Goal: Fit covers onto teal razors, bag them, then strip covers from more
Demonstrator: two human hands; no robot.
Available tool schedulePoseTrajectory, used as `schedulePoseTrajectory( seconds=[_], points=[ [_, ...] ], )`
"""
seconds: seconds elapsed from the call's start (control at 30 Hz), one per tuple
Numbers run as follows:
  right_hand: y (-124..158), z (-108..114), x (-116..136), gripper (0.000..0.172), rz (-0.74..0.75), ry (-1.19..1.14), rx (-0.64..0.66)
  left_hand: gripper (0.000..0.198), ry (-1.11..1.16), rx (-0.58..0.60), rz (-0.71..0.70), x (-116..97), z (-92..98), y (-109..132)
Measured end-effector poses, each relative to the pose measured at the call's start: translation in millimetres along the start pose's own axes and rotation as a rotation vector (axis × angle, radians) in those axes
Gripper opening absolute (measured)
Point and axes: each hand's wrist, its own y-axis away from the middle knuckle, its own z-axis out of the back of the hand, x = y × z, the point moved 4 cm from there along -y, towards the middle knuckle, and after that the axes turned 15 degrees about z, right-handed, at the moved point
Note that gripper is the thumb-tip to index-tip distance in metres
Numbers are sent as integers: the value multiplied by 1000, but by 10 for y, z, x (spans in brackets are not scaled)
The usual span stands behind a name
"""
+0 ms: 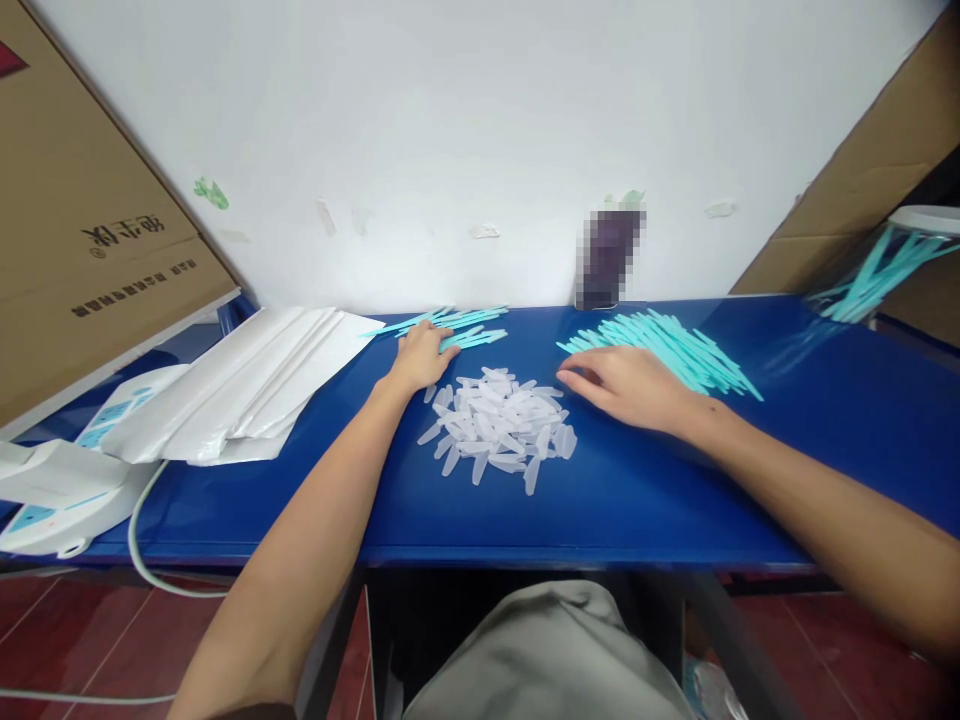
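My left hand (421, 357) lies over a small group of turquoise sticks (480, 318) by the wall, fingers spread, touching them. To its right, my right hand (626, 380) is at the front left edge of a bigger heap of turquoise sticks (675, 345). Its fingers curve toward the thumb with a small gap at the tips, and nothing shows between them. Between my two hands, nearer to me, is a pile of small translucent white caps or sleeves (502, 425), flat and tapered. Part of the bigger stick heap is hidden behind my right hand.
White plastic bags (247, 385) lie at left on a white device (75, 490) with a cable. A cardboard box (97, 200) stands far left. A phone (609, 258) leans on the wall. At right, a clear tub (892, 270) lies tipped with turquoise sticks inside.
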Motion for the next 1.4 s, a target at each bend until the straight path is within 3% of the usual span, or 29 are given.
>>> schedulePoseTrajectory(
  seconds=[0.17,0.33,0.47,0.6,0.7,0.8,0.87,1.0,1.13,1.23,1.3,1.4],
  points=[
    [-11,40,45,50,58,-5,-85,30,-90,102,34,-61,42,40],
    [-10,99,71,51,-30,-76,-184,26,-186,71,-36,-137,74,161],
    [8,129,55,48,-109,-131,-311,28,-142,-120,-172,-239,190,193],
    [11,75,72,43,-69,-293,-409,29,101,-293,-328,-447,339,306],
    [5,16,194,58,93,-430,-434,33,258,-312,-502,-752,372,564],
    [37,38,385,64,231,-454,-509,36,243,-472,-732,-1116,356,935],
    [82,104,491,60,275,-476,-629,38,235,-559,-817,-1298,310,1133],
    [149,216,565,43,312,-435,-817,43,240,-595,-803,-1437,205,1289],
    [116,204,441,34,300,-446,-829,46,214,-570,-736,-1387,175,1281],
    [101,175,253,35,193,-460,-837,44,293,-521,-637,-1283,237,1205],
    [104,144,119,37,79,-482,-806,36,325,-497,-579,-1192,299,1135],
    [85,79,31,41,1,-516,-613,39,302,-406,-541,-1052,353,1017]
  ],
)
